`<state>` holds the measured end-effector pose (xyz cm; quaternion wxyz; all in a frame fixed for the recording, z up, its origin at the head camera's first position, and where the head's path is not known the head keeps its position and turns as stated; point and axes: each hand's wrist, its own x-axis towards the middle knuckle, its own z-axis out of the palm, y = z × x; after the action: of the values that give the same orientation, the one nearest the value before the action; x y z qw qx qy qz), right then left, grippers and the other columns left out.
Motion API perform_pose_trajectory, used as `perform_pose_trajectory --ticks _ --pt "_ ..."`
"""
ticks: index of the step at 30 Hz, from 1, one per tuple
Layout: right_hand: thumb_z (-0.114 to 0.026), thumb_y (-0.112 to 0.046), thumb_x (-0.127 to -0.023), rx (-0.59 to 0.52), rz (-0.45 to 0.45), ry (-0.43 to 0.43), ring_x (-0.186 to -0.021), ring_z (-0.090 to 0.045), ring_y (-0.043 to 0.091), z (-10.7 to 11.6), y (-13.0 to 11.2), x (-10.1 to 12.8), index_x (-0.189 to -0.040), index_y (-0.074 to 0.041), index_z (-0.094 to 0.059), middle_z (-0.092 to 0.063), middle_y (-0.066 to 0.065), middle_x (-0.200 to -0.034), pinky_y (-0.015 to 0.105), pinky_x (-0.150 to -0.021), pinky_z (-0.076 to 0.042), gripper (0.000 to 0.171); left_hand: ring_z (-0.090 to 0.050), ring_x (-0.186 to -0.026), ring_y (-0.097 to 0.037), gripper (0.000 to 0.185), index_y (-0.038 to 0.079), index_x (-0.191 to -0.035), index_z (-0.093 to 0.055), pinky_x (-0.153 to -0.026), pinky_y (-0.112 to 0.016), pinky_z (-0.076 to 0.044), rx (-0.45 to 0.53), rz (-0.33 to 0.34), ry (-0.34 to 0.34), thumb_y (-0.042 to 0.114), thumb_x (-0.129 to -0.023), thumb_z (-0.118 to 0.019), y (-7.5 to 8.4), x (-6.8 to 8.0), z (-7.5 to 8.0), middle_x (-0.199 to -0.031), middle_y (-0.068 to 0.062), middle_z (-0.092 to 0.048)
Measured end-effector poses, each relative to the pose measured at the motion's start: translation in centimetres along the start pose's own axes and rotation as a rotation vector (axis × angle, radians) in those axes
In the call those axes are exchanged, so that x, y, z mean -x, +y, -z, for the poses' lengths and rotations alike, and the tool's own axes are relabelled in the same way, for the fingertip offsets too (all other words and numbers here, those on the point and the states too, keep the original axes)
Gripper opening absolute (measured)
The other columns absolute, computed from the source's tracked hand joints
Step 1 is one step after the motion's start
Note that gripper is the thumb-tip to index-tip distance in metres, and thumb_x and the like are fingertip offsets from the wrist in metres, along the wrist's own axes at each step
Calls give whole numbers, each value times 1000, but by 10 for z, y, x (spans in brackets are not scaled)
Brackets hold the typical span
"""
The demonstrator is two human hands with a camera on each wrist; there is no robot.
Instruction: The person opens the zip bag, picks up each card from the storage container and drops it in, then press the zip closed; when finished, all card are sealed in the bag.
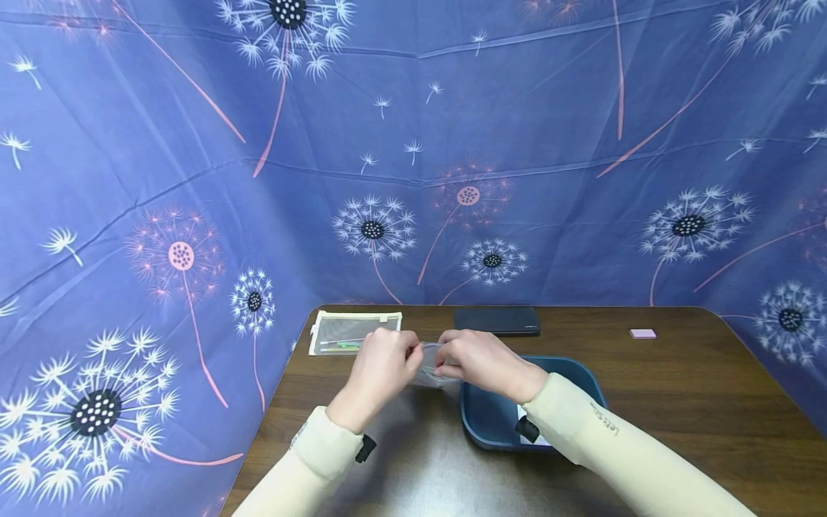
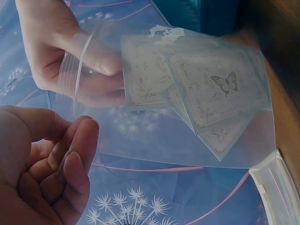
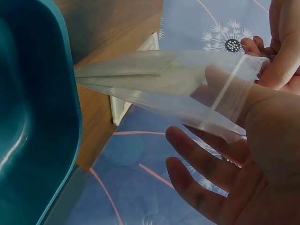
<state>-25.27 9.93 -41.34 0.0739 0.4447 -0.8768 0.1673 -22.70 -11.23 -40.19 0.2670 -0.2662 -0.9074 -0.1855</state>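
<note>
A clear zip-top plastic bag [image 2: 154,147] lies between my two hands over the table. Several pale cards [image 2: 211,93], one printed with a butterfly, lie overlapped inside it. My left hand [image 1: 385,366] pinches the bag's edge beside the zip strip between thumb and fingertips. At the bag's mouth, my right hand [image 1: 484,362] has its thumb [image 3: 220,82] inside, seen through the plastic. The other right fingers stretch loosely below the bag, spread apart. Whether the right fingertips touch a card cannot be made out.
A blue bin [image 1: 479,431] with a white sheet [image 1: 533,439] in it stands below my right forearm. Behind lie a mesh zip pouch [image 1: 355,328] with thin sticks, a black case [image 1: 496,322] and a small pink block [image 1: 642,334]. Dandelion-print cloth [image 1: 568,237] hangs beyond the table.
</note>
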Motion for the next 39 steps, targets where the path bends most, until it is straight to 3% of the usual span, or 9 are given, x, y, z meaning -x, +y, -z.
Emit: perform_pose_trajectory --ticks 7,15,20,39 --pt "-80 -20 -94 16 10 47 -77 -60 6 9 0 7 -92 -21 -78 -69 -6 -103 27 -64 -51 3 -39 -47 -5 28 19 -63 -61 -46 -25 -34 -12 12 -7 5 -84 -72 -3 0 0 -52 14 -41" --pt "-78 -16 -95 -20 -9 102 -72 -57 0 27 3 20 -101 -18 -79 -69 -12 -95 24 -62 -49 7 -42 -48 -7 27 20 -63 -62 -48 -28 -37 -15 25 -8 6 -84 -72 -6 0 2 -52 13 -45" --pt "-77 -16 -95 -3 -57 109 -68 -54 -2 36 8 29 -98 -22 -76 -66 -16 -88 24 -60 -48 7 -39 -48 -8 31 20 -60 -57 -48 -29 -36 -11 27 3 6 -82 -72 -7 0 2 -51 12 -41" --pt "-75 -14 -95 61 -242 -6 -64 -48 0 24 57 70 -88 -25 -72 -59 -19 -77 27 -59 -45 13 -36 -48 -7 33 22 -59 -56 -47 -27 -32 -4 31 -2 6 -83 -73 -9 4 4 -51 15 -36"
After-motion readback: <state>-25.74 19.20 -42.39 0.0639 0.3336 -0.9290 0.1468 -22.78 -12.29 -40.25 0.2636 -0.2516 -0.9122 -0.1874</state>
